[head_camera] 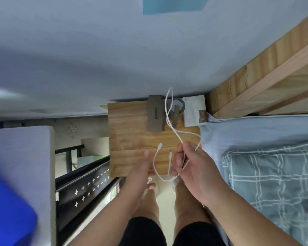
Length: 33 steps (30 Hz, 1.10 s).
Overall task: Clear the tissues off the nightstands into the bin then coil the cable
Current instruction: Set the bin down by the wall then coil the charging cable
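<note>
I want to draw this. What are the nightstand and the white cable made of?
Nightstand: looks like wood, maybe pine, with grain lines and joined planks, matte finish. Cable: probably a smooth white plastic or rubbery coating, since it bends in soft loops.

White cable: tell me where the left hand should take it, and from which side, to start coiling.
On the white cable, pinch the loose branch just behind its plug, probably coming from the left. That end curves free over the nightstand beside the open left hand, while the right hand grips the middle strands.
</note>
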Motion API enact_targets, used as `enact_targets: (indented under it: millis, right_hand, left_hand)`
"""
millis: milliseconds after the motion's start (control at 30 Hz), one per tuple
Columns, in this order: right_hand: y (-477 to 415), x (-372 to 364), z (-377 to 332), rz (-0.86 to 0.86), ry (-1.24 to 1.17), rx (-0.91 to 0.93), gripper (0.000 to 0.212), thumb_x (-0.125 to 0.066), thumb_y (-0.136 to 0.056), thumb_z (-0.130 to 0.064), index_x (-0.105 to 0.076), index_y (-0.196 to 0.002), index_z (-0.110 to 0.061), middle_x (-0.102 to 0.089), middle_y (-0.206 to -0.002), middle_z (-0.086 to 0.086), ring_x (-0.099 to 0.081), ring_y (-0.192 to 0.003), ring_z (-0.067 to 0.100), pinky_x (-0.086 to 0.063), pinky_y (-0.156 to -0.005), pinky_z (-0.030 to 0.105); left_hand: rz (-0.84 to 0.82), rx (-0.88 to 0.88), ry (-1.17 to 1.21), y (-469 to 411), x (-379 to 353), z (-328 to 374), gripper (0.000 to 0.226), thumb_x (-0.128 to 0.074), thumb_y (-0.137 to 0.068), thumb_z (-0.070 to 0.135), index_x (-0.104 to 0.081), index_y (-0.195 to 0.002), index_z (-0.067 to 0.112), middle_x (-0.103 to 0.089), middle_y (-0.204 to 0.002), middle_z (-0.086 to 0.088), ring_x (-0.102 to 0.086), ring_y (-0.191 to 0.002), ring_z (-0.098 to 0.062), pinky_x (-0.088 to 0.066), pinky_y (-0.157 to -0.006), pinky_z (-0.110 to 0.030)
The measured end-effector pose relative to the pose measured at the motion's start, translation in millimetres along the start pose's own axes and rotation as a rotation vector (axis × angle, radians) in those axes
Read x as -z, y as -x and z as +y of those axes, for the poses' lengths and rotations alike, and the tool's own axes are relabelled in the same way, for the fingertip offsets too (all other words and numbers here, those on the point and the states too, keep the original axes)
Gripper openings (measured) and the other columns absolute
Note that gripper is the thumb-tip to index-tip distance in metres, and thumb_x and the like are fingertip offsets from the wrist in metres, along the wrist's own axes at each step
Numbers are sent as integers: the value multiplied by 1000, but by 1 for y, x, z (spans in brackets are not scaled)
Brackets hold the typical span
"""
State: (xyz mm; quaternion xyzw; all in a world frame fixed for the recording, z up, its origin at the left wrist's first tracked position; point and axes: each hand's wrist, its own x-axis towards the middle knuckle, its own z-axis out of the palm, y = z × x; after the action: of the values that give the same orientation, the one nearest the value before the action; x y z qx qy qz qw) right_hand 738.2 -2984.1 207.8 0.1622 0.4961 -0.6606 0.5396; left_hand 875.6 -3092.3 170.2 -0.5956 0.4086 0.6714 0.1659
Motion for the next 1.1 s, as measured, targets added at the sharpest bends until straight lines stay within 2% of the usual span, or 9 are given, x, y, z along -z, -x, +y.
enact_targets:
  millis: [233,467,600,667,767,833,933,1033,1100]
  right_hand:
    - [42,-19,-35,62,-74,-56,36,-45,-110,-28,-64,-86,-10,-61,-66,12,-61,-55,24,-58,-56,37]
    - [93,-27,-51,217,124,-197,32,-49,-111,-24,-63,-100,2,-72,-74,17,-68,-58,26,-60,-55,36]
    - [117,-14,-60,236,595,-264,39,-65,-100,-30,-65,-121,2,-62,-60,7,-40,-39,14,-28,-38,23]
    - [127,-16,-72,213,900,-258,56,-67,-97,-39,-51,-140,-6,-68,-74,6,-48,-43,14,-33,-41,23]
    - [139,-23,-88,149,1423,-137,105,-67,-93,-40,8,-165,-26,-57,-139,13,-70,-102,19,-53,-75,26]
    - [148,-37,-94,-59,1506,57,115,-71,-86,-44,17,-160,-49,-12,-175,-8,-29,-155,16,-36,-118,36]
    - [159,-81,-101,-390,1354,295,102,-77,-78,-57,-8,-150,-74,5,-165,-42,-4,-157,-5,-22,-126,42]
    - [161,-119,-99,-487,1182,591,37,-73,-94,-44,-61,-128,-52,-46,-153,-27,-43,-145,3,-41,-115,36]
    - [161,-127,-100,-362,1172,607,9,-63,-100,-41,-64,-91,-42,-70,-101,-18,-66,-96,6,-57,-86,41]
  left_hand:
    - [-30,-115,380,67,7,28,20,-66,-104,22,-80,-114,12,-67,-74,-2,-69,-69,-15,-57,-78,-34]
    - [-387,-100,571,162,21,77,34,-61,-96,46,-73,-95,14,-27,-57,7,-30,-46,-9,-43,-49,-23]
    - [-521,-193,358,209,30,100,31,-58,-105,41,-77,-106,15,-23,-57,7,-23,-46,-9,-29,-44,-21]
    - [-645,-243,432,231,36,117,25,-58,-103,34,-74,-103,15,-32,-55,8,-27,-44,-7,-31,-42,-20]
    - [-785,-317,545,258,49,143,18,-55,-97,27,-69,-91,17,-36,-56,6,-23,-45,-11,-27,-38,-20]
    - [-824,-333,533,273,54,157,18,-51,-94,26,-65,-85,20,-29,-58,5,-19,-46,-12,-19,-39,-22]
    - [-798,-335,548,287,47,171,20,-47,-92,28,-57,-76,22,-23,-59,6,-16,-47,-12,-16,-41,-23]
    - [-789,-356,564,299,37,179,23,-47,-92,31,-51,-71,22,-21,-59,6,-14,-47,-12,-14,-42,-23]
    - [-882,-337,550,306,37,184,24,-50,-94,32,-51,-73,22,-22,-59,6,-15,-47,-12,-16,-42,-21]
